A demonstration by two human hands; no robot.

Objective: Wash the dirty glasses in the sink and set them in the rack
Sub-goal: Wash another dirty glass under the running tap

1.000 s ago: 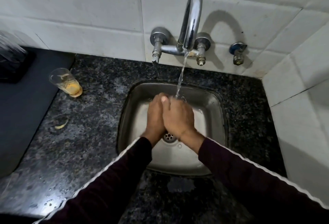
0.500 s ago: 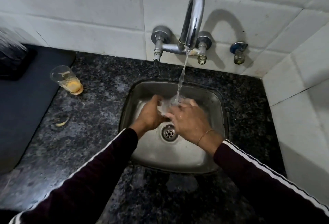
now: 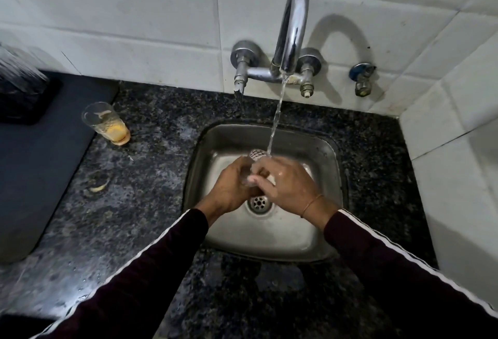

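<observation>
- The speckled dark surface (image 3: 129, 204) carries a steel sink (image 3: 331, 155); no writing is readable anywhere.
- Your left hand (image 3: 231, 190) and right hand (image 3: 291, 187) curl their fingers around a clear glass (image 3: 257, 156) over the basin, under the tap's stream (image 3: 276, 120).
- Another dirty glass (image 3: 106, 124) with orange residue stands left of the sink.

A speckled dark granite counter (image 3: 151, 204) carries a dirty glass (image 3: 107, 124), a yellow scrap (image 3: 97, 188) and a dark mat (image 3: 35, 163).
</observation>
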